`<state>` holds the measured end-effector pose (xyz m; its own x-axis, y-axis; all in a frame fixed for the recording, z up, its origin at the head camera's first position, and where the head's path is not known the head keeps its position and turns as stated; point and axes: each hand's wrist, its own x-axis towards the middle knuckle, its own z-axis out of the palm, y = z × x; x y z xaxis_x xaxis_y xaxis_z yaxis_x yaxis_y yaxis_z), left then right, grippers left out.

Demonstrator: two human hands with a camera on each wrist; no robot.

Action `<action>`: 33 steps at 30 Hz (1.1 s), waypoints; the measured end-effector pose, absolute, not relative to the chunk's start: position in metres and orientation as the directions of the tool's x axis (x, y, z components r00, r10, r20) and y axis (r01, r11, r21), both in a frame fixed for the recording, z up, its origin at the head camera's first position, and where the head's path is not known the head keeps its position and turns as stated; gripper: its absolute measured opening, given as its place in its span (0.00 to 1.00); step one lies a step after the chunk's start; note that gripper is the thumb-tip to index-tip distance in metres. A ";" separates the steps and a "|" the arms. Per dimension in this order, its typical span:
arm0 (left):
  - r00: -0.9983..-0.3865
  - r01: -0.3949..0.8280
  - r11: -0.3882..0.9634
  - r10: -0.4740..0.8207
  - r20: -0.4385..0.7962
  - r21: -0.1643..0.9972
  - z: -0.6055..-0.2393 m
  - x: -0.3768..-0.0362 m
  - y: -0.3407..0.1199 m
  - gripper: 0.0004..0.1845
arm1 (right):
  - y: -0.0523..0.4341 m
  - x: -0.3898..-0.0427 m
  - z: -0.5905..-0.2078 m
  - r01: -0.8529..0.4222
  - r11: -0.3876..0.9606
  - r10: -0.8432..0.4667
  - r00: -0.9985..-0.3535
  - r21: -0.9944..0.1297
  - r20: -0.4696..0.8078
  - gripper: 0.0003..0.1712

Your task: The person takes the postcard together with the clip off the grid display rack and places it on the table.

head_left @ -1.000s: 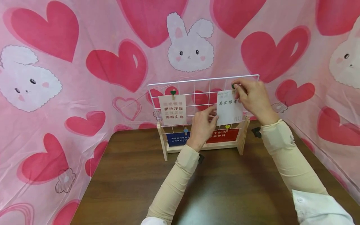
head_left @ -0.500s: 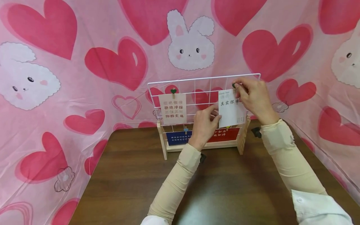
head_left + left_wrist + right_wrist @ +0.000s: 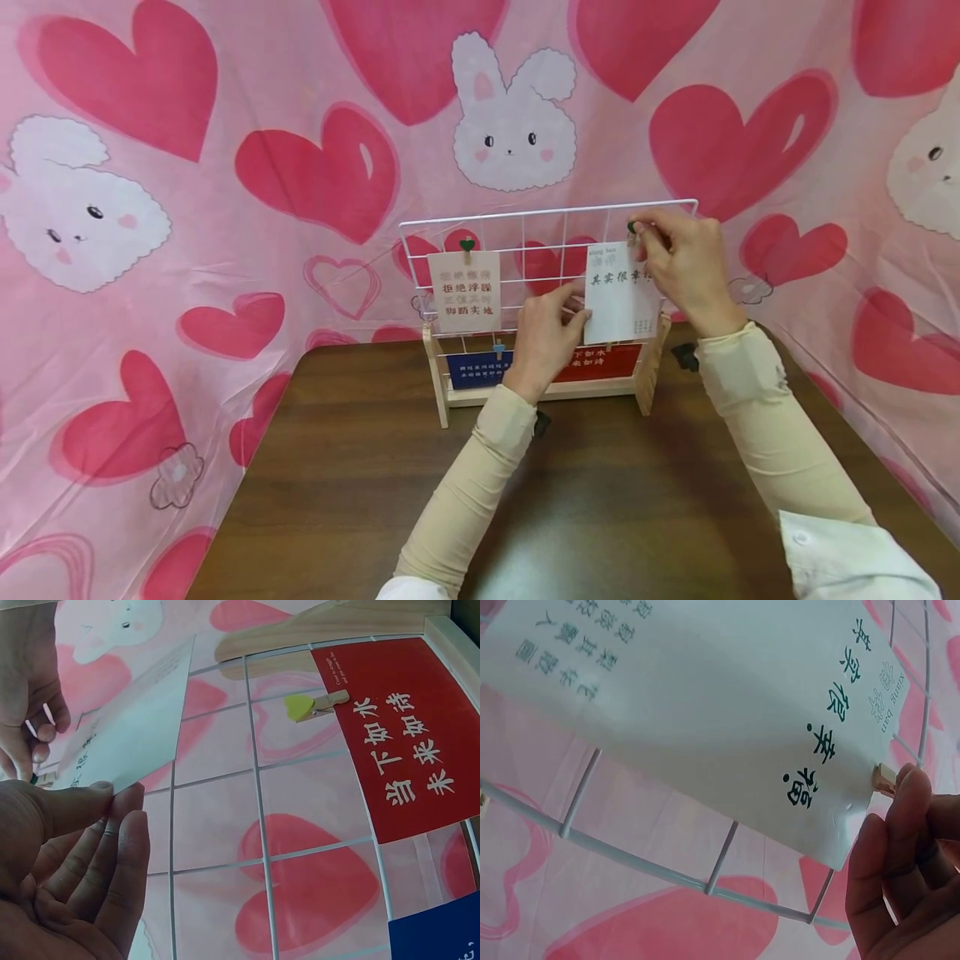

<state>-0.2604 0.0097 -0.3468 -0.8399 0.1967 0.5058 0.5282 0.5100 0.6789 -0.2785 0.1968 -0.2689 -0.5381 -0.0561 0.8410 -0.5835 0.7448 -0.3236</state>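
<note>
White wire forms the grid point(image 3: 525, 237) of a wood-framed rack point(image 3: 641, 379) that is stood near the far edge of the dark brown worktop point(image 3: 360, 492), roughly midway between its left and right edges. A white card point(image 3: 621, 293) printed with green characters is held against the right part of the grid. Its lower left corner is pinched between the thumb and fingers of the left hand point(image 3: 546, 337). The right hand point(image 3: 686, 267) is curled at the card's upper right corner, where a small wooden clip with a green top point(image 3: 633, 227) is gripped between its fingertips point(image 3: 900, 802), just below the grid's top wire.

Another card point(image 3: 464, 292) is hung by a green heart clip point(image 3: 467, 245) on the left part of the grid. A blue card point(image 3: 478, 367) and a red card point(image 3: 390, 735) are seen on the lower row, the red one beside a yellow heart clip point(image 3: 315, 705).

The near half of the worktop is crossed only by the two sleeved forearms. A pink heart-and-rabbit cloth point(image 3: 225, 167) is hung close behind the rack and along both sides.
</note>
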 end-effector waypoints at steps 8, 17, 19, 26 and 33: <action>-0.839 0.529 0.515 0.200 0.505 0.675 -0.346 -0.257 0.010 0.16 | 0.199 -0.274 -0.268 -0.605 0.706 -0.002 -0.522 -0.368 0.853 0.09; -0.836 0.529 0.530 0.193 0.513 0.663 -0.343 -0.253 0.007 0.14 | 0.198 -0.264 -0.261 -0.597 0.685 0.052 -0.532 -0.418 0.845 0.11; -0.835 0.529 0.535 0.193 0.515 0.659 -0.343 -0.253 0.006 0.13 | 0.198 -0.262 -0.260 -0.596 0.678 0.060 -0.538 -0.430 0.840 0.12; -0.840 0.526 0.529 0.200 0.504 0.666 -0.340 -0.251 0.004 0.12 | 0.199 -0.258 -0.261 -0.613 0.657 0.075 -0.526 -0.439 0.847 0.12; -0.841 0.521 0.547 0.198 0.504 0.656 -0.338 -0.245 -0.001 0.10 | 0.200 -0.251 -0.261 -0.614 0.655 0.080 -0.523 -0.440 0.849 0.13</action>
